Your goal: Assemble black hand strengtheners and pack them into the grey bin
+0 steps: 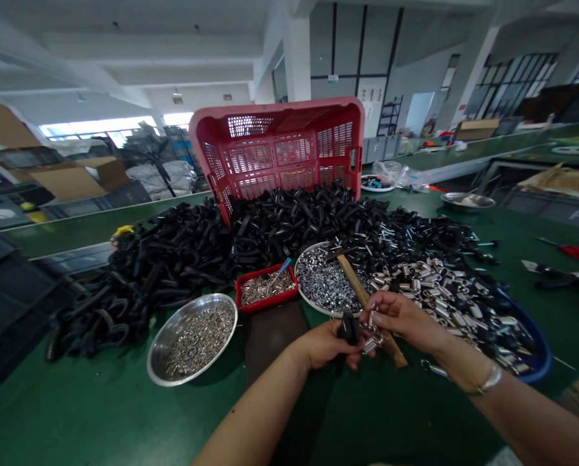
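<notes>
My left hand (329, 343) is closed round a small black part (348, 328), just in front of the round tray (313, 301) of small metal pieces. Close against it on the right, my right hand (399, 318) pinches a silvery coiled spring (371, 320). Another spring (370, 343) lies between the two hands, at the left fingers. Beneath and behind the hands a hammer (353, 279) with a wooden handle slants across the tray. A blue-rimmed tray (542, 353) heaped with springs and black parts is to the right of my right hand.
A steel bowl (156, 362) of small metal pieces and a red box (270, 299) of pins stand left of a dark plate (270, 336). Behind them black parts (173, 252) spill from a tipped red crate (277, 116). Pliers (556, 272) lie at the far right.
</notes>
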The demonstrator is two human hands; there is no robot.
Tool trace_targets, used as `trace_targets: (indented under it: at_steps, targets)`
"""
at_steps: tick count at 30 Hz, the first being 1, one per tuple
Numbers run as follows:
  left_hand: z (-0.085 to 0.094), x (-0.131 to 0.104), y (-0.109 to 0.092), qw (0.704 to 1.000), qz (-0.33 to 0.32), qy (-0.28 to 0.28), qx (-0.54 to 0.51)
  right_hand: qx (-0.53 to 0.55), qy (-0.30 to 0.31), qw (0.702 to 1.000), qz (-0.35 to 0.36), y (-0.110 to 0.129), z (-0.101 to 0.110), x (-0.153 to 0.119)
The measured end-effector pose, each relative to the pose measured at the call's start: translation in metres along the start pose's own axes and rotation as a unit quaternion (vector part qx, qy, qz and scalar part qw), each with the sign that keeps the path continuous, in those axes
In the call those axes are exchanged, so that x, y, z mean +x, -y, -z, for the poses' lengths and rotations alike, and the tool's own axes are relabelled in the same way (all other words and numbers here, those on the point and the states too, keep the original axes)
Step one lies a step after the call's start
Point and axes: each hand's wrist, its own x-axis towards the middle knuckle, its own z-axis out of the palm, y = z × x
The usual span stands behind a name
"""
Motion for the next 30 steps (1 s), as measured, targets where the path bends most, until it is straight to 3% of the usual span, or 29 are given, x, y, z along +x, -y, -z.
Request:
trace_targets:
  at_steps: [2,4,5,8,11,14,16,18,20,22,27,30]
  targets:
    - [0.003,-0.006,-0.001,0.999,0.037,0.025,-0.004,0.019,-0.077,0.997,0.017,-0.008,-0.006,0.003]
    - [0.006,-0.008,0.001,0.998,0.043,-0.013,0.035,0.069,-0.144,0.987,0.021,-0.016,-0.009,0.007]
    - [0.008,-0.007,0.004,0.995,0.043,-0.05,0.077,0.101,-0.15,0.983,0.014,-0.019,-0.01,0.008]
    - [0.016,-0.001,0.012,0.946,0.053,-0.182,0.261,0.151,-0.108,0.982,-0.038,-0.023,-0.013,0.007]
    - [0.024,0.004,0.017,0.877,0.026,-0.242,0.415,0.134,-0.099,0.984,-0.068,-0.02,-0.017,0.005]
    - [0.031,0.004,0.012,0.86,-0.034,-0.294,0.417,0.063,-0.075,0.994,-0.053,-0.017,-0.021,0.004]
    - [0.038,0.004,0.004,0.849,-0.037,-0.345,0.398,-0.021,-0.076,0.996,-0.032,-0.018,-0.02,0.005]
    - [0.046,0.005,-0.006,0.811,-0.028,-0.379,0.444,-0.103,-0.092,0.99,-0.011,-0.021,-0.018,0.005]
    - [0.053,0.01,-0.017,0.765,-0.022,-0.381,0.518,-0.161,-0.095,0.982,0.004,-0.022,-0.016,0.006]
    - [0.056,0.02,-0.026,0.739,-0.016,-0.36,0.57,-0.174,-0.08,0.981,0.011,-0.022,-0.014,0.006]
    - [0.05,0.05,-0.036,0.726,0.011,-0.319,0.609,-0.045,-0.086,0.993,-0.064,-0.019,-0.01,0.006]
    - [0.045,0.055,-0.037,0.724,0.014,-0.309,0.616,0.031,-0.102,0.992,-0.075,-0.02,-0.004,0.006]
